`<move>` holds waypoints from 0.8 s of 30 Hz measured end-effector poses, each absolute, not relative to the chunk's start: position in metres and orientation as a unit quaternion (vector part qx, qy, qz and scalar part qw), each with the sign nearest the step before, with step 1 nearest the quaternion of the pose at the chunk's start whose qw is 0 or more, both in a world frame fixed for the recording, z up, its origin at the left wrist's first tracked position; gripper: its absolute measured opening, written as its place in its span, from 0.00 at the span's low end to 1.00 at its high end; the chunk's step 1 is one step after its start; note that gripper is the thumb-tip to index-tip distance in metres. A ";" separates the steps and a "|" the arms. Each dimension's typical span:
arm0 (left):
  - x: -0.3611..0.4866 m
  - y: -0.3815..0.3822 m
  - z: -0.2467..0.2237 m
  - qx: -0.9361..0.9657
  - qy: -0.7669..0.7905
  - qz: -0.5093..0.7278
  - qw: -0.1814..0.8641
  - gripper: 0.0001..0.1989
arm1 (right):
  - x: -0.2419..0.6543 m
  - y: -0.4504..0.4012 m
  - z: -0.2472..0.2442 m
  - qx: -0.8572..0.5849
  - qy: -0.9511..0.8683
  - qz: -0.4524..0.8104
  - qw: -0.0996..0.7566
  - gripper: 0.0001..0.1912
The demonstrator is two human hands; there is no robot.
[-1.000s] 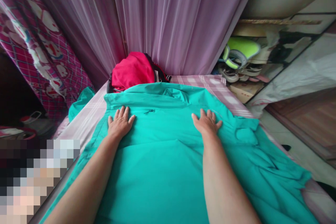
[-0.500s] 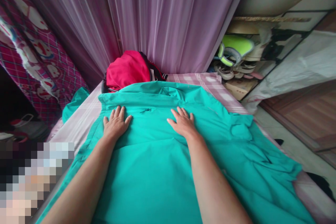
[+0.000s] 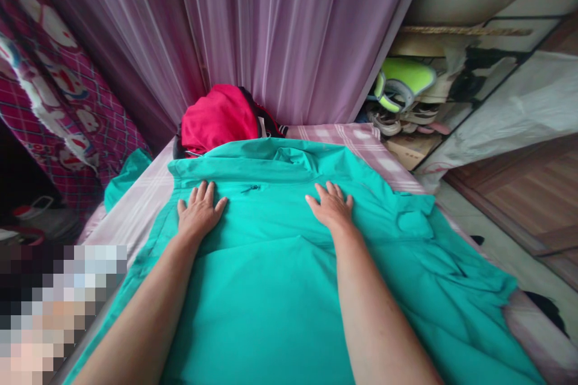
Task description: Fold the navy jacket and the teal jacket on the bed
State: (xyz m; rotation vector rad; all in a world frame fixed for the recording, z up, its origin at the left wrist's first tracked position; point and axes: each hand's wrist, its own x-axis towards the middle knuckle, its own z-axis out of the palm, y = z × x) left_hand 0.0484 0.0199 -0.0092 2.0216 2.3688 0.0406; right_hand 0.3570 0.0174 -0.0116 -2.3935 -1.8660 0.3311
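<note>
A teal jacket [image 3: 271, 289] lies spread over a table, with a small zip pull [image 3: 251, 189] near its far edge. On its left part my left hand [image 3: 198, 209] rests flat, fingers apart. My right hand [image 3: 332, 204] lies on the fabric further right, palm down with fingers spread. Neither hand grips anything. Between the hands the cloth is mostly smooth, with a shallow crease. Folds and bunched fabric show on the jacket's right side.
A pink-red garment bundle [image 3: 221, 117] sits at the table's far end, before a purple curtain [image 3: 289, 36]. The pink checked tablecloth [image 3: 338, 131] shows around the jacket. At right stands a rack with shoes [image 3: 388, 122] and a lime-green visor [image 3: 409, 77].
My right hand has slid to the right across the jacket. My left hand stays in the same place.
</note>
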 end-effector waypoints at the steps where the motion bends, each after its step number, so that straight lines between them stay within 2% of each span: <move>1: 0.048 0.020 -0.009 0.649 0.760 0.014 0.012 0.36 | 0.360 0.018 -0.012 -0.795 -0.596 0.104 0.050 0.31; 6: 0.047 0.019 -0.011 0.651 0.759 0.018 0.008 0.36 | 0.369 0.018 -0.012 -0.817 -0.564 0.083 0.091 0.31; 11: 0.047 0.020 -0.010 0.652 0.758 0.020 0.012 0.36 | 0.353 0.019 -0.009 -0.737 -0.657 0.026 0.154 0.33; 14: 0.048 0.020 -0.010 0.652 0.758 0.020 0.016 0.36 | 0.347 0.022 -0.013 -0.675 -0.728 0.054 0.107 0.29; 17: 0.047 0.020 -0.010 0.653 0.757 0.028 0.015 0.36 | 0.349 0.025 -0.017 -0.724 -0.682 0.080 0.058 0.29; 20: 0.047 0.019 -0.011 0.654 0.756 0.041 0.012 0.35 | 0.353 0.026 -0.017 -0.778 -0.621 0.070 0.065 0.31; 24: 0.052 0.017 -0.008 0.666 0.741 0.082 -0.025 0.33 | 0.344 0.023 -0.011 -0.719 -0.685 0.044 0.103 0.30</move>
